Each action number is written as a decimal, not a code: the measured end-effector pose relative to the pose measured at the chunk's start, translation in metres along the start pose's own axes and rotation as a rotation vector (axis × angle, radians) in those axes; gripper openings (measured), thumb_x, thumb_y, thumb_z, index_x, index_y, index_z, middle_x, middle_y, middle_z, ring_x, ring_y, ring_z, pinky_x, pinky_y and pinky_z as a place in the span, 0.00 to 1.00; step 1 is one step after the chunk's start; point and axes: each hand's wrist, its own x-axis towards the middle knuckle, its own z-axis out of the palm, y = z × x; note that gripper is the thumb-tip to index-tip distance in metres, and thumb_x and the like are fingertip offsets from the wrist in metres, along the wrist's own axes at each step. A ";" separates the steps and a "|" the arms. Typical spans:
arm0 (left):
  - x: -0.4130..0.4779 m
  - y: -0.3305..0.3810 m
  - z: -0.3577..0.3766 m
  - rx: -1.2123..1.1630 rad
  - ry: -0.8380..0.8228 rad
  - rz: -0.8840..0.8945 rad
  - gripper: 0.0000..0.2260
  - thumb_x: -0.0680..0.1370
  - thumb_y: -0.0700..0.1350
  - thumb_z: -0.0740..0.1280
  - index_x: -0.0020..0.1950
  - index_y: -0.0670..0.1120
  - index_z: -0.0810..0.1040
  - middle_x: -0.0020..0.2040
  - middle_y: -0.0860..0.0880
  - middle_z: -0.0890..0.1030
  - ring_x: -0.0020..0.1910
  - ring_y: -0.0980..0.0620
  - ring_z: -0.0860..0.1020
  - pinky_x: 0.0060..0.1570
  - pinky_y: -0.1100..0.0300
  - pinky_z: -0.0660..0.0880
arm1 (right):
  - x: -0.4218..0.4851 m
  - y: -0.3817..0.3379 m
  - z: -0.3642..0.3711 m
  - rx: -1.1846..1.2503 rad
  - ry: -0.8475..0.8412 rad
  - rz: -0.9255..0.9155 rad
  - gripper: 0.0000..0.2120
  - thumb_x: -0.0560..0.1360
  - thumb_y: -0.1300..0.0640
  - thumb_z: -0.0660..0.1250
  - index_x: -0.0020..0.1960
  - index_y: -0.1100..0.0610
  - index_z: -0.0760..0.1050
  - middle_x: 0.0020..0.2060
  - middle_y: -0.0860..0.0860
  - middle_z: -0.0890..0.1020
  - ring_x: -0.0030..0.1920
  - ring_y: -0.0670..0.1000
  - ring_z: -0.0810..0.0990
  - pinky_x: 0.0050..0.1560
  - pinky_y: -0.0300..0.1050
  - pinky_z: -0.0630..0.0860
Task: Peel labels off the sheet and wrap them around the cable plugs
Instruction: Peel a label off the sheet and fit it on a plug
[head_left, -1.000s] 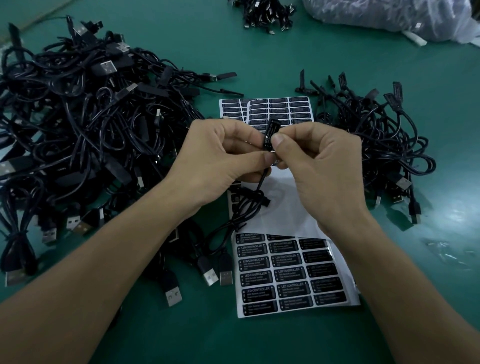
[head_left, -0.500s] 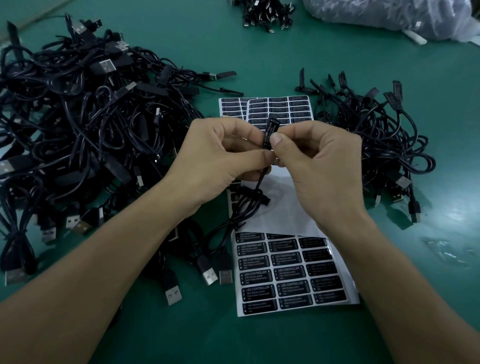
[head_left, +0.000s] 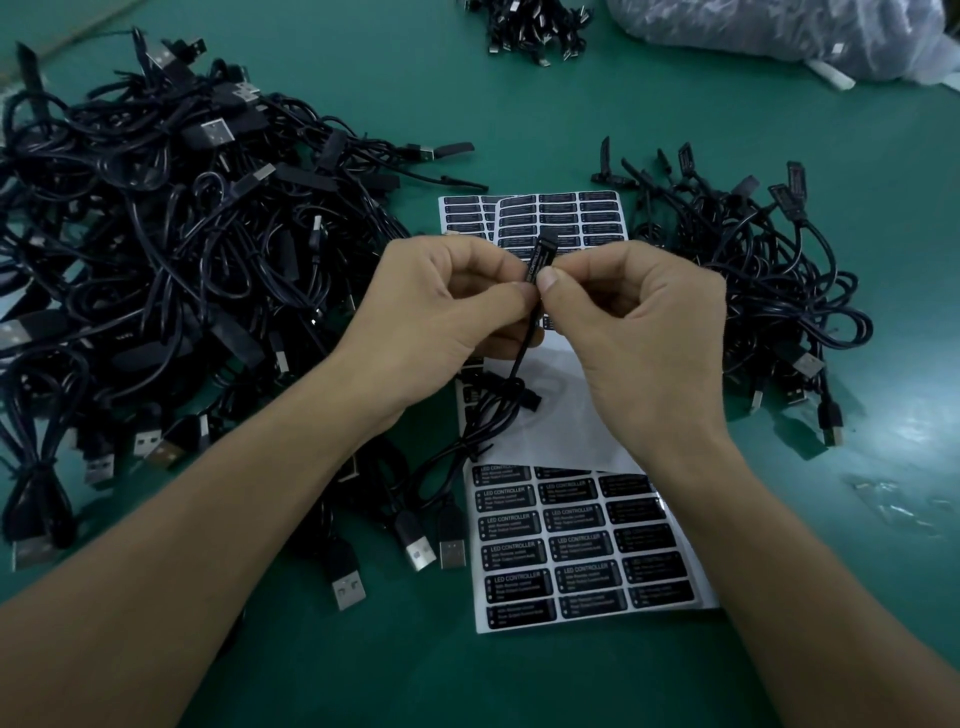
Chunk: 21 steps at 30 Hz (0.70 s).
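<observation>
Between both thumbs, left hand (head_left: 457, 306) and right hand (head_left: 644, 332) pinch one labelled plug (head_left: 540, 260), its cable (head_left: 498, 415) dangling below. Under the grip, one label sheet (head_left: 582, 551), top rows peeled bare; behind it, two overlapping label sheets (head_left: 561, 218), partly blocked by fingers. Left, big cable pile (head_left: 156, 249); right, smaller cable pile (head_left: 753, 270). Green table (head_left: 519, 114).

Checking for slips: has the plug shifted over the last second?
No. The plug sits pinched between both hands, its tip over the same rows of the far label sheet.
</observation>
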 end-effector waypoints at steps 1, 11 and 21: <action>0.000 0.000 0.000 0.003 0.002 0.005 0.05 0.77 0.35 0.72 0.42 0.43 0.82 0.35 0.46 0.85 0.34 0.51 0.84 0.37 0.60 0.82 | -0.001 0.000 0.001 0.000 0.008 -0.006 0.06 0.74 0.60 0.74 0.41 0.49 0.82 0.34 0.43 0.85 0.36 0.44 0.84 0.41 0.37 0.79; 0.000 -0.002 -0.002 0.024 -0.004 0.062 0.04 0.77 0.35 0.71 0.43 0.41 0.81 0.35 0.46 0.85 0.34 0.52 0.84 0.37 0.61 0.81 | 0.000 0.000 -0.004 0.023 0.078 0.065 0.16 0.69 0.54 0.80 0.49 0.50 0.74 0.37 0.44 0.86 0.39 0.45 0.86 0.44 0.43 0.83; 0.000 -0.005 0.000 0.148 -0.003 0.160 0.03 0.77 0.38 0.74 0.46 0.42 0.81 0.36 0.43 0.84 0.33 0.51 0.82 0.36 0.58 0.81 | 0.003 0.004 -0.001 0.121 -0.026 0.001 0.03 0.76 0.56 0.74 0.44 0.52 0.82 0.33 0.44 0.83 0.33 0.40 0.79 0.38 0.35 0.75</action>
